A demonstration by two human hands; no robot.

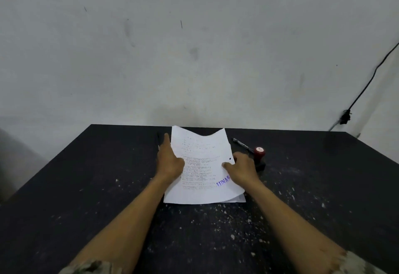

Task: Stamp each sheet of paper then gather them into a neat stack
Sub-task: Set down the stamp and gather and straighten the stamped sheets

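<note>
My sheets of paper (pixel 203 166) lie stacked mid-table, top page printed and stamped purple (lower right corner), far edge curling; the red-topped stamp (pixel 259 155) stands just right.

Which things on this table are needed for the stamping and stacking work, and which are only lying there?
Needed:
- sheets of paper, held by left hand and right hand
- red-topped stamp

Only lying there:
- pen beside the stamp
- dark thin object behind the left hand, perhaps another pen
- wall cable
</note>
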